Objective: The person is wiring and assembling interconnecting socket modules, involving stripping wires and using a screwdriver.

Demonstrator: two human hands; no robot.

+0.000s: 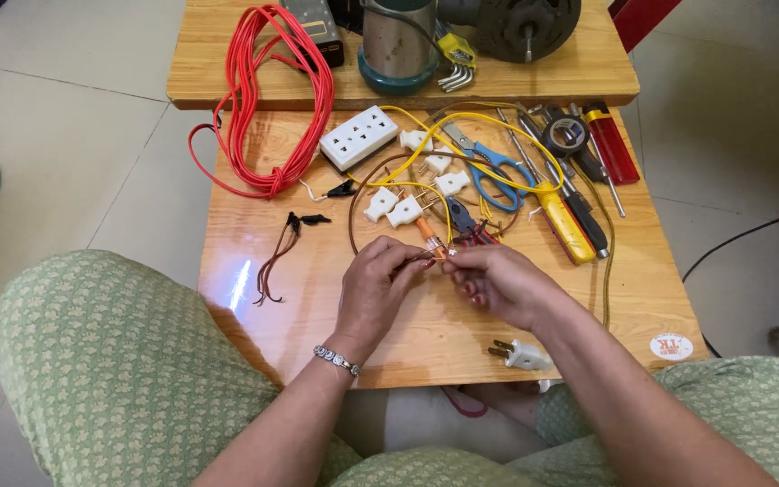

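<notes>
Two bare hands meet over the near half of a low wooden desk point(317, 316): the left hand point(373, 287) and right hand point(498, 284) both have their fingers pinched shut on the end of a thin brown wire point(353, 203), which loops away from the hands toward the white power strip point(359, 137). Just beyond the hands lie several white plugs point(405, 213), yellow wire point(462, 122) and blue-handled scissors point(496, 171); another white plug point(523, 355) sits nearer than the hands, by the desk's edge. In my judgement the fine strands could fray or slip from the pinch, and a stray elbow could knock that near plug off.
</notes>
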